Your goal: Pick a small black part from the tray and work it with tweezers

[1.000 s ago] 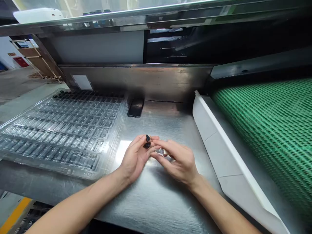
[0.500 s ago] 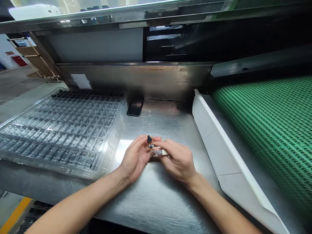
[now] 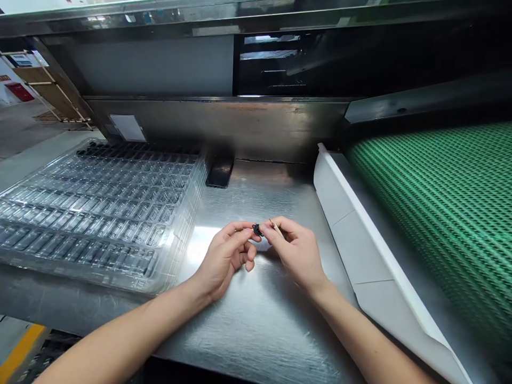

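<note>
My left hand [image 3: 226,256] pinches a small black part [image 3: 256,230] between thumb and forefinger, just above the steel worktop [image 3: 256,314]. My right hand [image 3: 298,250] meets it from the right, fingertips touching the same black part, and holds a thin pale stick-like tool [image 3: 276,226] that points up and left. Both hands sit at the middle of the worktop, close together. How the part is built is too small to tell.
A clear plastic tray [image 3: 100,208] with several rows of pockets, many holding dark parts, lies at the left. A white angled guide [image 3: 360,240] borders a green mesh conveyor belt [image 3: 440,213] at the right. A dark flat object [image 3: 219,172] lies by the back wall.
My hands have lowered and closed together. The black part, held upright above my left fingertips before, now sits pinched between both hands. The thin tool in my right hand has come into sight.
</note>
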Motion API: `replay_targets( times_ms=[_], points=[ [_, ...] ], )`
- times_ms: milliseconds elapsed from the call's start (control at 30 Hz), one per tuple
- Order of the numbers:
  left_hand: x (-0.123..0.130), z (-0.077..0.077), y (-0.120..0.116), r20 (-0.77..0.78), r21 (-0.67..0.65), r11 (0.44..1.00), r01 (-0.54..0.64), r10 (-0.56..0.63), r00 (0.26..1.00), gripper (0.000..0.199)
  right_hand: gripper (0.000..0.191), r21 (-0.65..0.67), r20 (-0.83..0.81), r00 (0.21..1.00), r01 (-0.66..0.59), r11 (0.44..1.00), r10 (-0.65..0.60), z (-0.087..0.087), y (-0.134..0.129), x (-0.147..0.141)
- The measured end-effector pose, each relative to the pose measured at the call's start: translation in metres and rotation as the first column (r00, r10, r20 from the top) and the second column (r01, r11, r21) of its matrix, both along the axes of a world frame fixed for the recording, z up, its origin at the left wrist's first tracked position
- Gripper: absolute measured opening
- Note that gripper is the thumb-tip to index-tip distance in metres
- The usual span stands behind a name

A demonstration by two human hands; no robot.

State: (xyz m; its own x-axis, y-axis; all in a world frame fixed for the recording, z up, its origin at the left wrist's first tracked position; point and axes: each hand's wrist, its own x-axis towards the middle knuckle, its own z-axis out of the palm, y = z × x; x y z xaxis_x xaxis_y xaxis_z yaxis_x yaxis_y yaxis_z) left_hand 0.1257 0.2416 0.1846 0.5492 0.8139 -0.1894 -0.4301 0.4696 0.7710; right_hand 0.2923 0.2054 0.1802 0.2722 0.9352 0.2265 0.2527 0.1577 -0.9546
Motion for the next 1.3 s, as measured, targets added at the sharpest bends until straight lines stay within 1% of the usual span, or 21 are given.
replay_targets(
  times_ms=[67,167,233,367,567,700,800,900,1100,1300],
  points=[
    [0.0011,-0.0006,0.0004,-0.029,0.032,0.999,-0.020,0.021,0.999,0.038,0.033,-0.006,0.014,1.000,-0.013,1.000,0.013,0.0003,-0.0008,-0.0004],
    [0.0017,-0.0015,0.0016,-0.049,0.079,0.997,-0.027,0.031,0.998,0.042,0.035,-0.011,0.014,0.998,-0.065,0.998,0.065,0.0015,-0.0018,-0.0012],
    [0.0013,-0.0015,0.0016,-0.041,0.083,0.997,-0.012,0.015,0.999,0.041,0.034,-0.014,0.002,0.997,-0.079,0.997,0.079,0.0024,-0.0019,-0.0018],
    [0.0001,-0.0003,-0.0011,-0.002,0.087,0.995,0.037,-0.037,0.999,0.037,0.033,-0.025,-0.019,0.999,-0.033,0.999,0.033,0.0038,-0.0009,-0.0026],
    [-0.0008,-0.0039,0.0000,-0.045,0.148,0.989,0.015,-0.009,0.999,0.035,0.033,-0.015,-0.071,0.995,-0.065,0.998,0.064,0.0042,0.0001,-0.0022],
    [-0.0005,-0.0053,0.0036,0.000,0.120,0.993,-0.017,0.017,1.000,0.034,0.030,-0.020,-0.143,0.984,-0.108,0.994,0.104,0.0035,0.0003,-0.0024],
    [0.0001,-0.0044,0.0044,0.039,0.088,0.996,-0.016,0.013,0.999,0.037,0.032,-0.049,-0.234,0.963,-0.145,0.988,0.130,0.0034,0.0004,-0.0024],
    [-0.0002,-0.0038,0.0041,0.046,0.076,0.997,-0.006,0.003,0.999,0.038,0.032,-0.074,-0.262,0.956,-0.158,0.985,0.134,0.0040,0.0003,-0.0019],
    [-0.0015,-0.0035,0.0050,0.023,0.076,0.996,0.036,-0.038,0.999,0.037,0.028,-0.030,-0.308,0.937,-0.182,0.983,0.164,0.0051,0.0014,-0.0018],
    [-0.0016,-0.0002,0.0038,0.038,0.111,0.991,0.081,-0.086,0.996,0.034,0.031,0.004,-0.366,0.902,-0.244,0.970,0.229,0.0084,0.0001,-0.0028]
  ],
)
